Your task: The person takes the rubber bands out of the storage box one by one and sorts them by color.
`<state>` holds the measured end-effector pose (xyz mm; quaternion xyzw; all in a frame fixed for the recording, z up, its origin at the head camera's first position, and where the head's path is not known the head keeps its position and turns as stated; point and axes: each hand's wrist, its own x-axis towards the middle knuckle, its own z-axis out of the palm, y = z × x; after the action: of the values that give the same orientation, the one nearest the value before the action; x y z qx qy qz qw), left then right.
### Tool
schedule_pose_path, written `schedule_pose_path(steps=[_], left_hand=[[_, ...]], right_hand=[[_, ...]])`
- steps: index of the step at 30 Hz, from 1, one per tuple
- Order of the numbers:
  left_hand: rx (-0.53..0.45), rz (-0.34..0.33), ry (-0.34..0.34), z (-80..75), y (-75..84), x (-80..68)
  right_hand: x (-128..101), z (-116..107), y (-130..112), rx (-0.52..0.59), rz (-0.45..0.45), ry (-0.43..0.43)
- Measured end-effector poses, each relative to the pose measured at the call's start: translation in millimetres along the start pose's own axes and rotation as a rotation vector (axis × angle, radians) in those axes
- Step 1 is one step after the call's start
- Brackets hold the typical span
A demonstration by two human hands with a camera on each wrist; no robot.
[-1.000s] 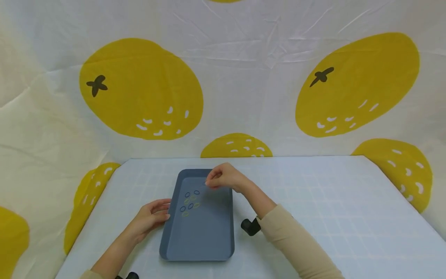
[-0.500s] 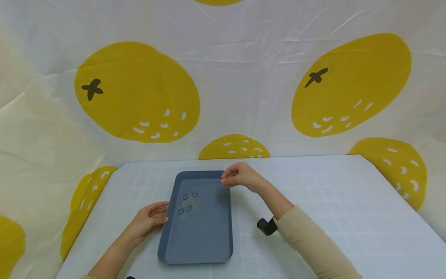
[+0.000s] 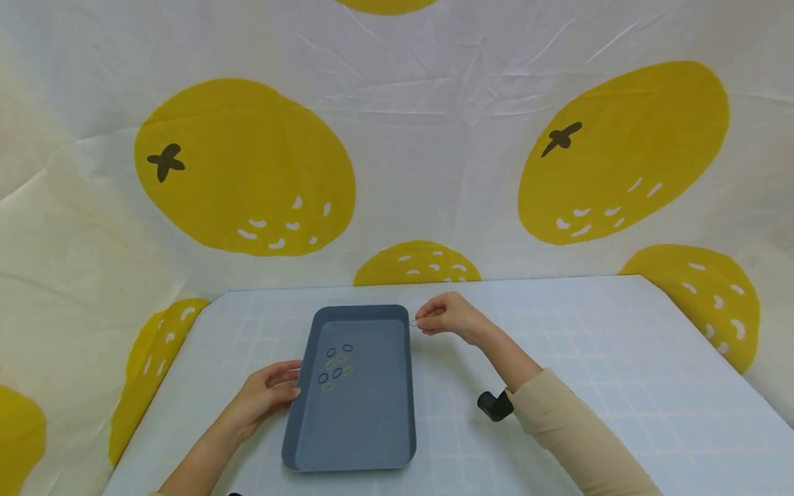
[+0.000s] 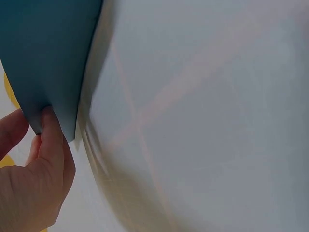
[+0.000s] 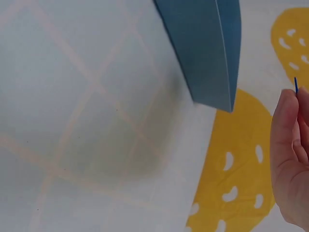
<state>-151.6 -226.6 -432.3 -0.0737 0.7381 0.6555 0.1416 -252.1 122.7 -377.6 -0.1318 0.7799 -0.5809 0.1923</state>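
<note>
While the left hand grips the tray's left rim | right hand, pinching a small blue band, has carried it off the tray, over the desk | seven bands remain inside.

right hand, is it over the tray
No, the right hand is beside the tray, past its far right corner, over the table.

Bright, even, diffuse light with only soft shadows — the head view is sharp, both wrist views blurred and close.
</note>
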Motion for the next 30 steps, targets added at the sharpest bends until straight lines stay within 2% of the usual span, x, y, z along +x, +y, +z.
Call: schedule_pose_path(steps=[10,18,30], left_hand=[[-0.01,0.011,-0.019,-1.6,-2.3,0.4],[-0.004,-0.002,0.002,-0.5,1.7,1.4],[0.002,-0.005,0.035,2.3,1.8,-0.7]], right_hand=[[-2,-7,23,0.062,0.085,0.027],[3,-7,40,0.104,0.139,0.063],[9,3,62,0.048,0.161,0.163]])
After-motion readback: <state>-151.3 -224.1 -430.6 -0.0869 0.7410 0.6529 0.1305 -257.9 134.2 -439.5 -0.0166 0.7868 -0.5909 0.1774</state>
